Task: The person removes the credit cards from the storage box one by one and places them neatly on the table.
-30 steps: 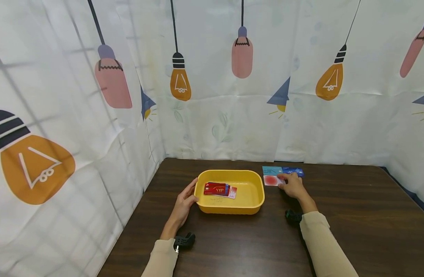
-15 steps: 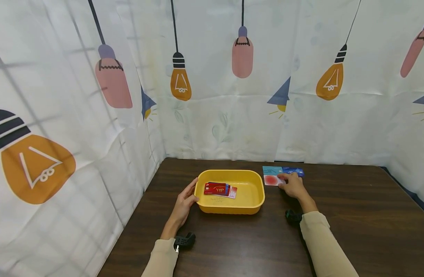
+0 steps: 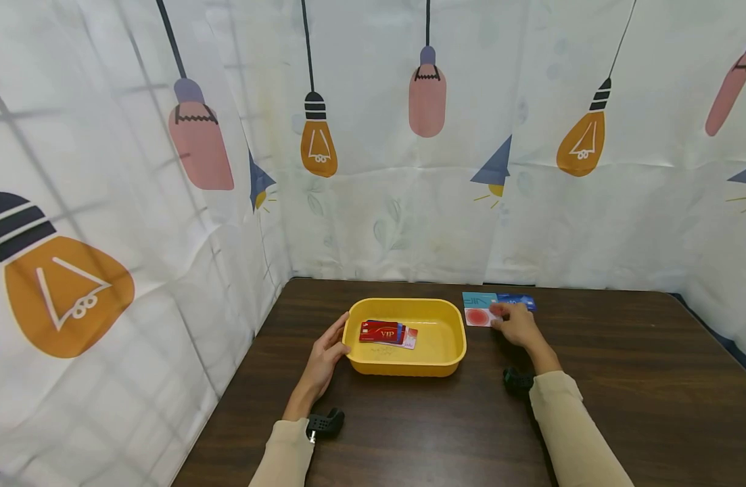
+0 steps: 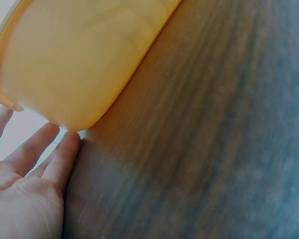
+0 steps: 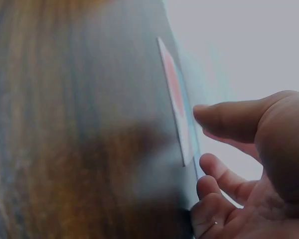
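On the left, our left hand [image 3: 324, 355] lies on the dark wooden table [image 3: 622, 379] with its fingers straight and loosely spread, the fingertips touching the near left corner of the yellow tub [image 3: 452, 355]. Our left wrist view shows the same: the open palm [image 4: 25, 196] faces the tub's wall [image 4: 84, 64], and the fingertips meet its lower edge. Compared with a second ago, this hand and the tub have not shifted.

Inside the tub, toward its left side, lies a small stack of cards, a red VIP card [image 3: 380, 331] on top and a white-and-red one [image 3: 409, 336] peeking out at the right. They lie as they did before.

Just right of the tub, on the table, sit three more cards touching one another: a teal card [image 3: 479, 299], a blue card [image 3: 525, 301] and a white card with a red spot [image 3: 479, 316]. Our right hand [image 3: 517, 326] rests over them with fingers curled, the thumb and fingertips at the right end of the white card. In our right wrist view the thumb [image 5: 229, 119] hovers over the card's edge [image 5: 177, 107] while the bent fingers sit under it; we cannot tell whether the pinch is closed. Since the earlier frames, this hand has crept only slightly, and the white card stays flat in place.
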A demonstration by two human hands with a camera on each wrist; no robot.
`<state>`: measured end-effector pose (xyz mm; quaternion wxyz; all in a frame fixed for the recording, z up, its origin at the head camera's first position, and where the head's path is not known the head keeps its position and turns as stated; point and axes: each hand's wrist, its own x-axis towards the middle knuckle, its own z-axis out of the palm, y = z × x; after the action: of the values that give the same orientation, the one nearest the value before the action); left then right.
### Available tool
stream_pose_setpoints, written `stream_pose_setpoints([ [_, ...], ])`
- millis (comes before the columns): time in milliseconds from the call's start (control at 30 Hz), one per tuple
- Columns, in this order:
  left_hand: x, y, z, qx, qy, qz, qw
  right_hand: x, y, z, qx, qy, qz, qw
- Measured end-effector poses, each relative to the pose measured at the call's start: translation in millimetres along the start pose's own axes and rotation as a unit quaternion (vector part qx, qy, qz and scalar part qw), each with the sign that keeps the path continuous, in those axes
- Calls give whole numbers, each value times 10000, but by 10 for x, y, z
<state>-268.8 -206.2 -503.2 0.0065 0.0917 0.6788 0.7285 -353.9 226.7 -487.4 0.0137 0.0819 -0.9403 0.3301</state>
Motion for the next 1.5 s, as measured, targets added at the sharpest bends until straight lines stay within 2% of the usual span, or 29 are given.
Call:
stream_pose_setpoints([
  [300,14,-9,-10,26,-12,-3,10000,-1,-187,-107,776,434,217,9958],
  [633,13,-25,-13,79,-17,-11,10000,-76,-631,-208,1265,383,-522,9898],
  [867,9,-21,-8,50,38,-46,10000,-116,-863,-144,1598,183,-874,9831],
  [1067,10,-28,-14,78,50,-64,9999,-157,-1057,-67,1767,-56,-1004,9791],
  [1500,7,-29,-19,58,24,-11,10000,-180,-1293,227,1645,-326,-1136,9793],
])
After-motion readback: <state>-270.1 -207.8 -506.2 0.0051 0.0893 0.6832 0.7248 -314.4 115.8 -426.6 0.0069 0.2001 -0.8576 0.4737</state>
